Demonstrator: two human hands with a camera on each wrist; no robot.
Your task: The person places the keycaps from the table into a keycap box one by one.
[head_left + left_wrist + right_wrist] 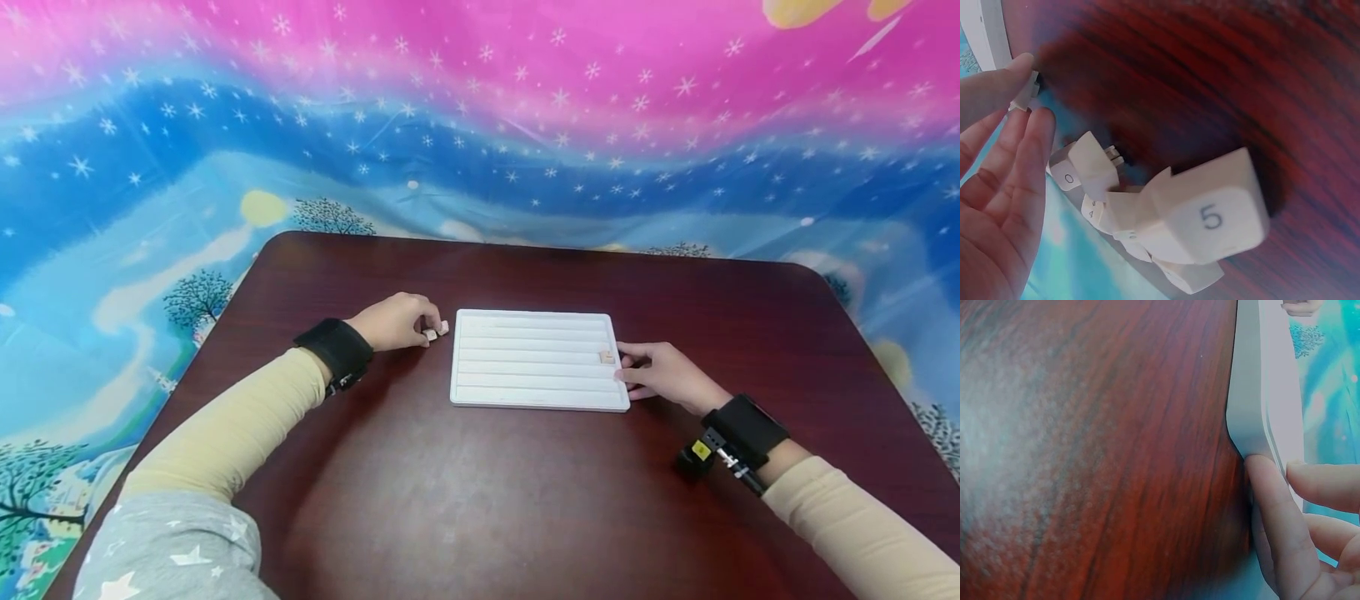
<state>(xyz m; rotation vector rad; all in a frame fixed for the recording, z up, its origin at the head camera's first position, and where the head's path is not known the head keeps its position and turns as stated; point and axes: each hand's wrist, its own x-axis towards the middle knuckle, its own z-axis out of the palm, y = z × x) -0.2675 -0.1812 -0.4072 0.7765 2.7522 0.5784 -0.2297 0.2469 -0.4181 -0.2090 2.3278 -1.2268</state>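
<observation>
My left hand (397, 322) is over the table, left of a white ridged tray (528, 402). In the left wrist view, its thumb and fingertips pinch a small white keycap (1025, 95). Below that hand lie several loose white keycaps, among them a keycap marked 5 (1212, 217) and a keycap marked 0 (1067, 178). One pale keycap (444, 327) shows by the fingertips in the head view. My right hand (663, 372) grips the tray's right edge. Near that edge, one beige keycap (607, 357) sits in a row of the tray.
The dark wooden table (480, 500) carries the tray and the keycaps. Behind it hangs a printed cloth (480, 125) in pink and blue. Each wrist wears a black strap (337, 350).
</observation>
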